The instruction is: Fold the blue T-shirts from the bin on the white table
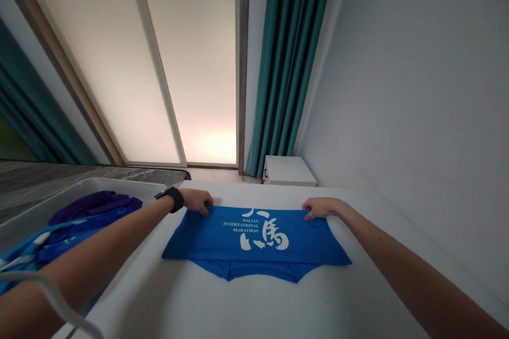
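A blue shirt [191,238] with white print lies folded over on the white table [254,307], its neckline showing along the near edge. At its far left corner my left hand [199,201], with a dark band on the wrist, pinches the fabric between thumb and fingers. My right hand [321,207] grips the far right corner in the same way. Both hands rest at the shirt's far edge, roughly level with each other.
A white bin [135,187] at the left holds purple and blue clothes [95,205]. Beyond the table stands a small white cabinet [290,170] beside a green curtain [292,63]. A white cable [59,302] crosses the lower left, and a wall rises on the right.
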A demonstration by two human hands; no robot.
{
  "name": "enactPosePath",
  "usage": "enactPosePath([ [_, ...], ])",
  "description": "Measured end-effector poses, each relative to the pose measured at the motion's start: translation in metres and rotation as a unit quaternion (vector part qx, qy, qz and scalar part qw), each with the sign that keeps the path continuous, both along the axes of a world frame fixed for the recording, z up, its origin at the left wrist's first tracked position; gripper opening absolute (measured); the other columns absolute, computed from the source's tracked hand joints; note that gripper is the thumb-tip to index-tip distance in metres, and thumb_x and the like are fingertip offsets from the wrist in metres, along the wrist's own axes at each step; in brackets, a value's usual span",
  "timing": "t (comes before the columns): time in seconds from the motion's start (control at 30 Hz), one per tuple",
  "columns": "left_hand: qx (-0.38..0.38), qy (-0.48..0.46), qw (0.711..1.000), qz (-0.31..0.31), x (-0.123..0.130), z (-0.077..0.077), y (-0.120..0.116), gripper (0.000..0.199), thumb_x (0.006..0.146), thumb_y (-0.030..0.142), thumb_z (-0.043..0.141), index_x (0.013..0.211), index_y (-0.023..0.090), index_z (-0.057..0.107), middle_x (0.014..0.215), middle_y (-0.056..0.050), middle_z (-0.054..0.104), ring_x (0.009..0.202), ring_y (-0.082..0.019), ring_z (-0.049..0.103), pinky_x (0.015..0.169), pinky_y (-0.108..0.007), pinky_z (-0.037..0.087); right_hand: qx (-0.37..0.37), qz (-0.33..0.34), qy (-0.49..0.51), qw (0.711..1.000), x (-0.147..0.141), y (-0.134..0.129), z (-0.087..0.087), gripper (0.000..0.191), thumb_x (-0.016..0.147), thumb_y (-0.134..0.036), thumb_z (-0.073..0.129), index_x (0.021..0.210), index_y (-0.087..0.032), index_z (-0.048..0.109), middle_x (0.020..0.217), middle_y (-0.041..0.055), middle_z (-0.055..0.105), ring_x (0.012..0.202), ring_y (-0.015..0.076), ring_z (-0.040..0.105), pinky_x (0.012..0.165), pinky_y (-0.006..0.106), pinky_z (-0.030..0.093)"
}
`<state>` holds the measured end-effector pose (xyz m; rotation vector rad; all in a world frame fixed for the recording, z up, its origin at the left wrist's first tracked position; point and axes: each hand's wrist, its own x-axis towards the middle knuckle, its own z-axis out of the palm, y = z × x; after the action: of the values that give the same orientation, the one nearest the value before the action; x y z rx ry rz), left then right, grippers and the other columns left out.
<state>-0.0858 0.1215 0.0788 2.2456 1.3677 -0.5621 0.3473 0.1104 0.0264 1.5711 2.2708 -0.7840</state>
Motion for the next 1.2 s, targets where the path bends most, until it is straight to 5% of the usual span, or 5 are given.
enactPosePath([
  [0.37, 0.163, -0.026, 0.986, -0.017, -0.014, 0.022, -0.002, 0.022, 0.079, 0.037, 0.053, 0.083, 0.018, 0.065, 0.083, -0.004, 0.068, 0.077, -0.021, 0.062, 0.066, -0.028, 0.043, 0.167, -0.026, 0.037, 0.985, 0.013, -0.004, 0.025, 0.007, 0.079, -0.022, 0.061, 0.085, -0.018, 0.062, 0.089, 0.0034, 0.066, 0.081, 0.0169, 0.058, 0.066, 0.023, 0.038],
  [0.6, 0.441, -0.060, 0.895, -0.023, -0.013, 0.058, -0.008, 0.024, 0.093, 0.037, 0.045, 0.097, 0.020, 0.062, 0.097, -0.007, 0.067, 0.089, -0.024, 0.062, 0.077, -0.033, 0.044, 0.383, -0.095, 0.049, 0.917, 0.028, -0.003, 0.063, 0.009, 0.090, -0.021, 0.049, 0.097, -0.020, 0.054, 0.099, 0.0071, 0.064, 0.090, 0.0206, 0.058, 0.076, 0.029, 0.038],
  [0.73, 0.501, -0.033, 0.862, -0.070, -0.007, 0.033, -0.034, 0.017, 0.094, 0.025, 0.045, 0.100, 0.020, 0.061, 0.102, -0.008, 0.065, 0.097, -0.025, 0.059, 0.085, -0.038, 0.041, 0.481, -0.065, 0.000, 0.874, 0.023, -0.029, 0.037, 0.010, 0.086, -0.013, 0.048, 0.092, -0.020, 0.053, 0.095, 0.0059, 0.063, 0.089, 0.0219, 0.057, 0.074, 0.031, 0.035],
  [0.97, 0.428, 0.012, 0.897, -0.109, -0.011, -0.053, -0.091, 0.014, 0.091, 0.012, 0.051, 0.097, 0.019, 0.062, 0.100, -0.007, 0.066, 0.095, -0.025, 0.059, 0.082, -0.038, 0.038, 0.475, -0.005, -0.031, 0.879, 0.008, -0.093, -0.057, 0.023, 0.079, 0.000, 0.046, 0.089, -0.020, 0.052, 0.094, 0.0049, 0.061, 0.089, 0.0220, 0.056, 0.077, 0.032, 0.033],
  [1.2, 0.415, -0.002, 0.906, -0.084, -0.014, -0.051, -0.096, 0.014, 0.090, 0.012, 0.055, 0.098, 0.020, 0.062, 0.103, -0.006, 0.066, 0.098, -0.024, 0.059, 0.083, -0.036, 0.037, 0.471, -0.001, -0.010, 0.882, 0.013, -0.094, -0.061, 0.026, 0.076, 0.001, 0.047, 0.090, -0.021, 0.051, 0.094, 0.0032, 0.060, 0.089, 0.0216, 0.055, 0.077, 0.032, 0.033],
])
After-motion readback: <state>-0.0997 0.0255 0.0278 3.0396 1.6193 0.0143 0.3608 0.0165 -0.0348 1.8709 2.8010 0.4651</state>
